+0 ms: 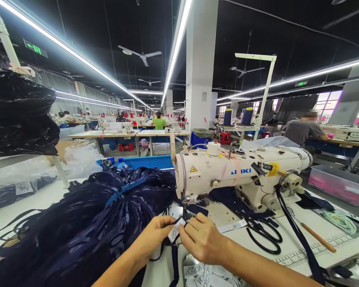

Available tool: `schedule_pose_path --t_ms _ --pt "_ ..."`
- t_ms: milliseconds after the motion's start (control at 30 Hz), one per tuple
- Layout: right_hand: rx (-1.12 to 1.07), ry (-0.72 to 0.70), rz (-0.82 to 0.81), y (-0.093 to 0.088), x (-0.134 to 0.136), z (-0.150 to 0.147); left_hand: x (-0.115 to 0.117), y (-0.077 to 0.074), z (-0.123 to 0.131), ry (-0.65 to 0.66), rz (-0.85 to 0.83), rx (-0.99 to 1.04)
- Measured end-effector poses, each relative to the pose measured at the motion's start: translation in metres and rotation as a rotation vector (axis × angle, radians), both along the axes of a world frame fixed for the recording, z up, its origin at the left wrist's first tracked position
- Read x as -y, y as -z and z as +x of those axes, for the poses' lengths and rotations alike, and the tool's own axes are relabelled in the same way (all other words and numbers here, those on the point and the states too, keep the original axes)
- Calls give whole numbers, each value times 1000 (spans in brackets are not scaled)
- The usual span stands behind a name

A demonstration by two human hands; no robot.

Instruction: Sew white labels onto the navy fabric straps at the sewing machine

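Observation:
My left hand and my right hand meet in front of the sewing machine's needle area. Between them they pinch a small white label with dark lettering, lying against a navy strap that hangs down below. Fingers of both hands are closed on it; the right fingertips are partly hidden behind the knuckles. Just behind rises the white sewing machine. To the left of my hands spreads a large heap of navy straps, tied with a blue band.
Black scissors and a wooden-handled tool lie at right, near a printed ruler. Loose white labels sit at the front edge. A black plastic bag hangs at left. A person sits at another machine.

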State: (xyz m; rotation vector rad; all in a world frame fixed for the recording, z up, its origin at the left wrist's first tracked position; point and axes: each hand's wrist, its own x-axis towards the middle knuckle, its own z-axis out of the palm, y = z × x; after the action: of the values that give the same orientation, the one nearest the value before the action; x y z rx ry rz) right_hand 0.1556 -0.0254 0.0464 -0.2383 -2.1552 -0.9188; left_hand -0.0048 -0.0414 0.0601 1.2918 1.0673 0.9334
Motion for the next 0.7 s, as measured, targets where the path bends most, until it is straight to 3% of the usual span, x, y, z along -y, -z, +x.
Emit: schedule_pose_path --t_ms 133,233,300,500,600,700 --pt "33 15 -42 9 -3 1 -4 6 -6 20 38 78" --pt "-23 12 -223 16 -2 4 -8 14 -8 -8 20 80" --pt "-166 -7 -472 19 -1 6 -10 18 -8 3 -25 96" --pt "-532 -128 -1429 15 -2 1 -12 24 -7 -45 -42 100" --pt "-610 -258 -1679 11 -5 -6 -13 26 -6 -69 -35 86" --pt "-665 -294 -1793 9 -7 -10 -12 26 -3 -89 3 70"
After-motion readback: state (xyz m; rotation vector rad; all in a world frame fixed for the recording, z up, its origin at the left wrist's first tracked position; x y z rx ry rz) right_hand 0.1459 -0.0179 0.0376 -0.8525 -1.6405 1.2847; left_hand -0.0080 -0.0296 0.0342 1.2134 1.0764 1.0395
